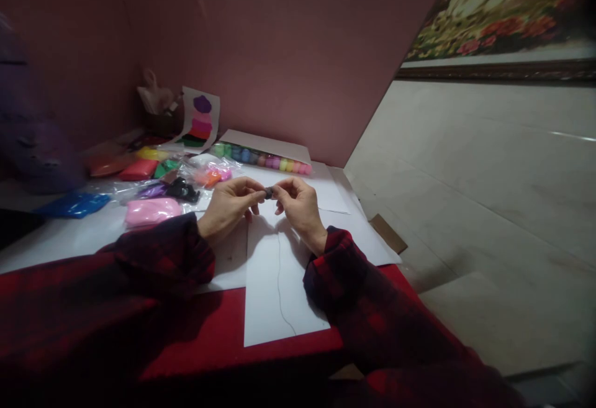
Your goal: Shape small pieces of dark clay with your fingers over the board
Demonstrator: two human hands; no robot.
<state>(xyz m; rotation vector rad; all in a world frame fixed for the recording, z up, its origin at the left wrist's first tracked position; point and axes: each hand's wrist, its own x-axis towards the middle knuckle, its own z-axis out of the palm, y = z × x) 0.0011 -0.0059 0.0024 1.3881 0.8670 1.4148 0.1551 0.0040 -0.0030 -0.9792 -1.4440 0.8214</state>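
Between my fingertips is a small dark lump of what looks like modelling clay (269, 192). My left hand (233, 206) pinches it from the left, and my right hand (300, 206) pinches it from the right. Both hands hover over a white sheet of paper (265, 315) that bears one thin wavy pencil line running lengthwise. Left of my left hand lie a pink packet of clay (153, 211) and a black lump in clear plastic (183, 190).
More packets lie at the left, among them a blue one (74, 204) and a red one (138, 169). A long pack of coloured clay (263, 158) rests by the wall. A sheet with coloured shapes (202, 119) leans at the back. Red cloth (200, 333) shows along the table's front.
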